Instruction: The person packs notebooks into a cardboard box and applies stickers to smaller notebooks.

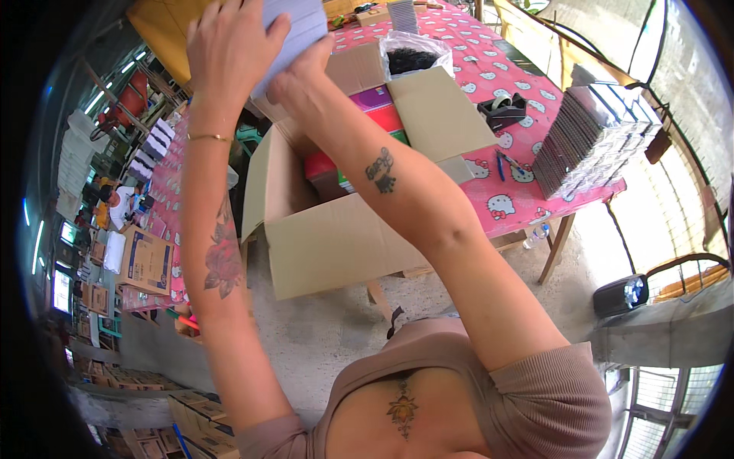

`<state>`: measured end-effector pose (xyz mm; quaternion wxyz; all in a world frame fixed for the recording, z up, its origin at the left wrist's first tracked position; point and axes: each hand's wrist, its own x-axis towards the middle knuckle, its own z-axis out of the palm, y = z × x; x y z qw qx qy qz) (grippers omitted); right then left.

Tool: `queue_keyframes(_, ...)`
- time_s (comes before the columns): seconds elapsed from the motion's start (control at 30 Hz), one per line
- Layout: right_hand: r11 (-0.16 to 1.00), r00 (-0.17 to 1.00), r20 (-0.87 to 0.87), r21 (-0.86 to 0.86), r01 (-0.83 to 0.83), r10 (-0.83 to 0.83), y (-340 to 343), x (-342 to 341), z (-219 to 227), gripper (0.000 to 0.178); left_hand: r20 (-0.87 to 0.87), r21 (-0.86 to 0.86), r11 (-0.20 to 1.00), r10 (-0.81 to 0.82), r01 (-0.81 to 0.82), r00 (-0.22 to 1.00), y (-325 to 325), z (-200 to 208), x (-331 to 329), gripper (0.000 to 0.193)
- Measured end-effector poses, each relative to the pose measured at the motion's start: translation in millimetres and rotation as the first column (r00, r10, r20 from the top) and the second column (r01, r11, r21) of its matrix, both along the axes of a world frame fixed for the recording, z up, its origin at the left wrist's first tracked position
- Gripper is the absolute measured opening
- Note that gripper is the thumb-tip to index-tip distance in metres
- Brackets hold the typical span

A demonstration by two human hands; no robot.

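Observation:
At the top edge, a pale lavender-white stack of paper [297, 34] is held up between both hands; its far end is cut off by the frame. My left hand [233, 53] presses on its left side, fingers bent and thumb toward the stack. From below and the near right, my right hand [306, 70] grips it, with most of its fingers hidden. Under my right forearm stands an open cardboard box [336, 249], its flaps spread outward. Purple, red and green flat-faced items [382, 116] lie inside it, partly covered by my arm.
Right of the box, a pink patterned tablecloth [501, 205] carries pens [501, 165], a black tape dispenser [502, 112] and a tall stack of spiral-bound notebooks [589, 145]. Behind the box sits a clear plastic bag [417, 57] of black material. A person [121, 205] is far left, near another carton [145, 260].

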<state>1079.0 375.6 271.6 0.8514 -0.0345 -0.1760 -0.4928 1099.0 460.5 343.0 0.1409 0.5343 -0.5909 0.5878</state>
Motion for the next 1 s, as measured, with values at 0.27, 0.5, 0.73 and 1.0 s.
queue_keyframes(0.27,0.955,0.986,0.095,-0.252,0.155,-0.135,-128,-141,9,0.074,-0.099,-0.039,0.93,-0.367,0.365,0.925,-93,6,-143,0.047)
queue_keyframes(0.5,0.947,0.952,0.011,-0.096,0.306,-0.307,-278,-245,-70,0.069,-0.204,0.002,0.877,-0.471,0.481,0.858,-279,-67,-212,0.054)
queue_keyframes(0.73,0.869,0.909,-0.211,0.279,0.408,-0.359,-392,-286,-187,0.063,-0.382,0.035,0.831,-0.502,0.555,0.776,-374,-186,-279,0.053)
queue_keyframes(1.0,0.745,0.866,-0.446,0.493,0.45,-0.228,-454,-264,-268,0.059,-0.592,0.213,0.749,-0.412,0.628,0.693,-452,-257,-269,0.042)
